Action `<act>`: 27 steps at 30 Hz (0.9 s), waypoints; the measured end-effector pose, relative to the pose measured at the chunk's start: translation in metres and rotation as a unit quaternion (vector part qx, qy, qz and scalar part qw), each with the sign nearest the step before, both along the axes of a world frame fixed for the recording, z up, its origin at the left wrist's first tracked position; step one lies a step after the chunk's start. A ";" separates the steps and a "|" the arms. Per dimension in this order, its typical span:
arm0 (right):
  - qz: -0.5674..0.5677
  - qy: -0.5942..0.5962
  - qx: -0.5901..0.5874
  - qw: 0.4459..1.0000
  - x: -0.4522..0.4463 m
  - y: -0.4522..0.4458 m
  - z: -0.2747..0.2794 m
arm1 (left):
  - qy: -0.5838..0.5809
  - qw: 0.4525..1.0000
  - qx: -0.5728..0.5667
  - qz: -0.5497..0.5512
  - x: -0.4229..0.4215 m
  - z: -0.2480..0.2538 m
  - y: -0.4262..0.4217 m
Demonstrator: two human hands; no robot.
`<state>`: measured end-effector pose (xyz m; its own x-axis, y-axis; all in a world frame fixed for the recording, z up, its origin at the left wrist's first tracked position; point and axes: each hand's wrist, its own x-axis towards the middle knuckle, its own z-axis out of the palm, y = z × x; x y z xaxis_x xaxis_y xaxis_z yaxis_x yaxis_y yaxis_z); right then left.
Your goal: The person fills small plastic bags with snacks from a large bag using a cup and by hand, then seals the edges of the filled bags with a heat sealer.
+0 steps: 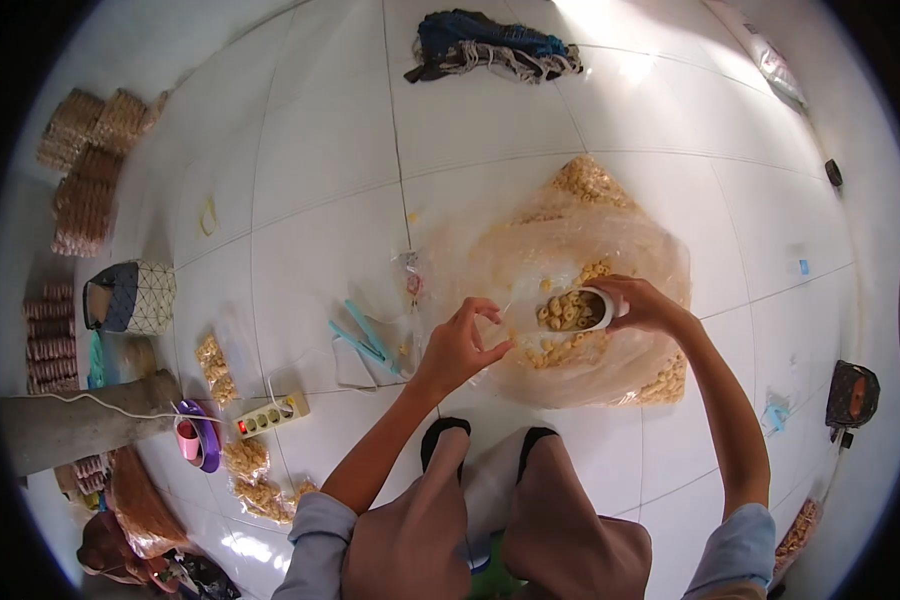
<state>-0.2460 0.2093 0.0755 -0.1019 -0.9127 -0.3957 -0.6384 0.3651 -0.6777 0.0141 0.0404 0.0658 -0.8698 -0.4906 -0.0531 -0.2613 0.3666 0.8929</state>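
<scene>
My right hand (pixel 642 304) grips a white scoop-like cup (pixel 607 322) tilted on its side, its mouth toward the left. Ring-shaped snacks (pixel 567 309) fill the cup's opening. Beneath it lies a large clear plastic bag (pixel 660 250) on the floor, with more snacks inside, some heaped in its far corner. To the left of the cup, my left hand (pixel 460 345) hovers by the bag's near-left edge, thumb and fingers apart and curved, with nothing visible between them. A turquoise hair straightener (pixel 367 340) with spread arms rests left of that hand.
Filled snack packets (pixel 215 370) and a power strip (pixel 272 415) with a cable lie on the left. Beyond them are a purple tape roll (pixel 206 437), a patterned bag (pixel 150 297) and stacked packets (pixel 83 210). Dark cloth (pixel 490 45) lies ahead; a brown pouch (pixel 853 393) sits right.
</scene>
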 end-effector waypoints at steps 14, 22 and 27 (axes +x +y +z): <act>-0.073 0.010 -0.007 0.997 0.003 -0.009 0.140 | 0.062 0.963 -0.259 -0.039 -0.051 0.027 -0.007; 0.002 0.147 -0.051 0.988 0.008 -0.011 0.136 | 0.072 0.949 -0.304 -0.045 -0.052 0.027 -0.007; 0.014 0.170 -0.034 0.985 0.018 -0.017 0.143 | 0.069 0.950 -0.299 -0.058 -0.052 0.024 -0.005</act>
